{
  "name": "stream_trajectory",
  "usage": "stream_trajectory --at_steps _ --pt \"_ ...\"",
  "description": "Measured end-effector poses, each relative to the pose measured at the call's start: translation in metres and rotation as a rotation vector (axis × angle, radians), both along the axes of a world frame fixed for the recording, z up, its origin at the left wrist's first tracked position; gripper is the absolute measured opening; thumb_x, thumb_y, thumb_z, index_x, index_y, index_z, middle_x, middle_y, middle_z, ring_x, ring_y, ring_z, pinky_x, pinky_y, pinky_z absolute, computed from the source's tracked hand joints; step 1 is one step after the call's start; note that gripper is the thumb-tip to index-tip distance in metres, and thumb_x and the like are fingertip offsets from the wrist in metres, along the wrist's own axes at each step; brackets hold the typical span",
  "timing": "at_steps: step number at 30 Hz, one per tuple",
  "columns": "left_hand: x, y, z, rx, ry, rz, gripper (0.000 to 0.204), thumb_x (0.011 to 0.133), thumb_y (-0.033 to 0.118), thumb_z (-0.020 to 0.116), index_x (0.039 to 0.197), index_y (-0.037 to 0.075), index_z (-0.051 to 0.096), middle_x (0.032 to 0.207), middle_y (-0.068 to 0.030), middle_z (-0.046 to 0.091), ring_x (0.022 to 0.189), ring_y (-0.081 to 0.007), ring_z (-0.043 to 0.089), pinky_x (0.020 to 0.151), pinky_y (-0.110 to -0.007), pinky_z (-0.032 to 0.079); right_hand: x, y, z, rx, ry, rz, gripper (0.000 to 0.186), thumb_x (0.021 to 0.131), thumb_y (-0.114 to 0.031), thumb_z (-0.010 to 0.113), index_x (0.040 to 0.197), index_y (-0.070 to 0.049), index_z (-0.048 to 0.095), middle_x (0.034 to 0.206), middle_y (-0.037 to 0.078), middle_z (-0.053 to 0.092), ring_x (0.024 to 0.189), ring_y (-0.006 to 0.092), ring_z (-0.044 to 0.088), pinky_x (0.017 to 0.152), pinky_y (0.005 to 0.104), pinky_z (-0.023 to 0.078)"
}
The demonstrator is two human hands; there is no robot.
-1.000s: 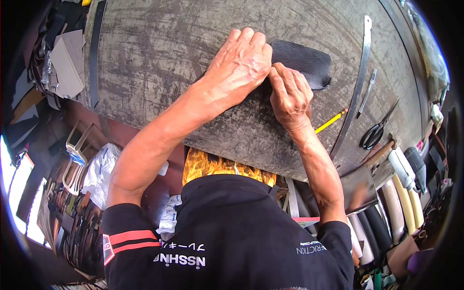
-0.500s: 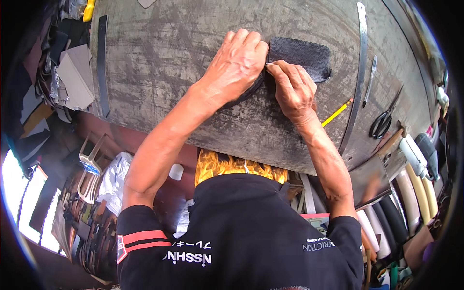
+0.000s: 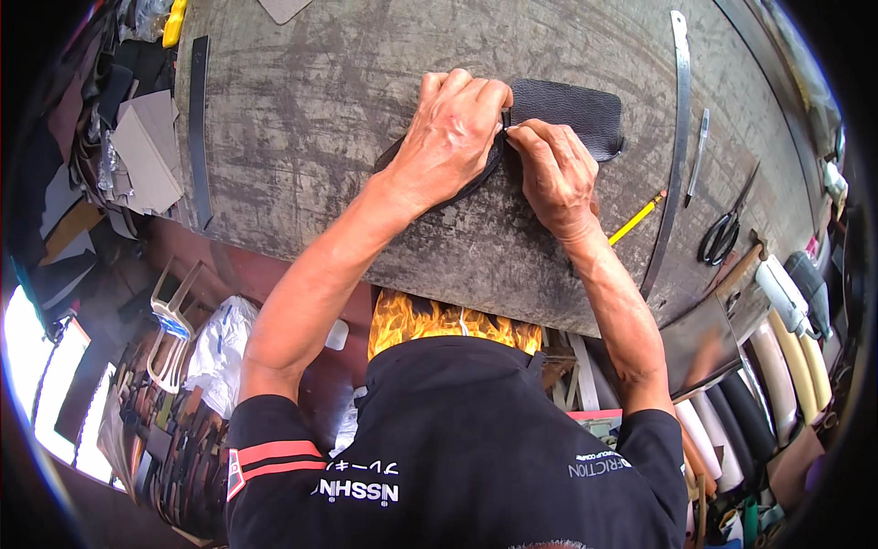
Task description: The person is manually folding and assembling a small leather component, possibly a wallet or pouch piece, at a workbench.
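A black grained leather panel (image 3: 574, 114) with rounded corners lies on the worn grey worktop, just beyond and right of my hands. My left hand (image 3: 457, 128) is closed over its left end, fingertips curled on a thin black edge. Beneath that hand, a dark curved piece (image 3: 477, 183) shows on both sides of the wrist; most of it is hidden. My right hand (image 3: 553, 165) pinches at the same edge, thumb and forefinger together close to my left fingertips. A tiny pale spot shows at the pinch, too small to name.
Right of my hands lie a yellow pencil (image 3: 637, 218), a long metal ruler (image 3: 675, 156), a pen (image 3: 698, 157) and black-handled scissors (image 3: 721, 238). A dark flat strip (image 3: 199, 133) lies at the left edge, beside grey sheet pieces (image 3: 146, 151). Material rolls (image 3: 768, 366) stand lower right.
My left hand has shifted slightly down and toward me, and more of the dark piece shows left of it. My right hand keeps its pinch almost in place.
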State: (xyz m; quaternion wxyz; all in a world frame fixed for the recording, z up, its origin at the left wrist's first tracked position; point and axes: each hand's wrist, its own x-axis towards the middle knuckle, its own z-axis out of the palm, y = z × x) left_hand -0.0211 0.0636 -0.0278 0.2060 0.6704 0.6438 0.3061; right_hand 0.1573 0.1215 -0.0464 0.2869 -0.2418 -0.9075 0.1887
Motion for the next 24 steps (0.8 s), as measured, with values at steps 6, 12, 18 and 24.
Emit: stream_trajectory --at_steps 6,12,18,24 --pt "0.004 0.000 -0.001 -0.007 -0.072 0.077 0.024 0.081 0.002 0.068 0.102 0.008 0.059 0.090 -0.0028 0.061 0.091 -0.0221 0.057 0.089 -0.038 0.038 -0.003 0.002 0.004 0.004 -0.026 0.008 0.019 0.074 -0.002 0.066 0.093 -0.006 0.066 0.092 0.004 0.067 0.077 0.0199 0.065 0.064 0.0317 0.050" --pt "0.011 -0.002 -0.005 0.012 -0.080 0.137 0.023 0.081 0.000 0.067 0.101 0.007 0.058 0.086 -0.0033 0.059 0.088 -0.0227 0.056 0.088 -0.038 0.038 -0.003 0.002 0.005 0.035 -0.035 0.035 0.020 0.074 -0.002 0.065 0.094 -0.006 0.067 0.093 0.005 0.068 0.079 0.0196 0.066 0.065 0.0316 0.050" --pt "0.014 0.001 0.005 -0.114 -0.036 0.130 0.018 0.085 0.002 0.063 0.102 0.006 0.056 0.090 -0.0074 0.061 0.091 -0.0269 0.058 0.087 -0.040 0.040 0.000 0.001 0.000 0.038 0.003 0.028 0.021 0.073 -0.001 0.067 0.095 -0.005 0.066 0.092 0.007 0.067 0.078 0.0209 0.066 0.064 0.0324 0.051" --pt "0.000 0.009 0.029 -0.336 -0.129 0.008 0.021 0.088 0.007 0.062 0.105 0.000 0.052 0.101 -0.0183 0.062 0.097 -0.0375 0.062 0.084 -0.045 0.049 0.001 0.001 -0.001 -0.028 0.048 -0.025 0.022 0.073 0.000 0.069 0.094 -0.004 0.065 0.090 0.006 0.066 0.076 0.0223 0.066 0.063 0.0326 0.052"
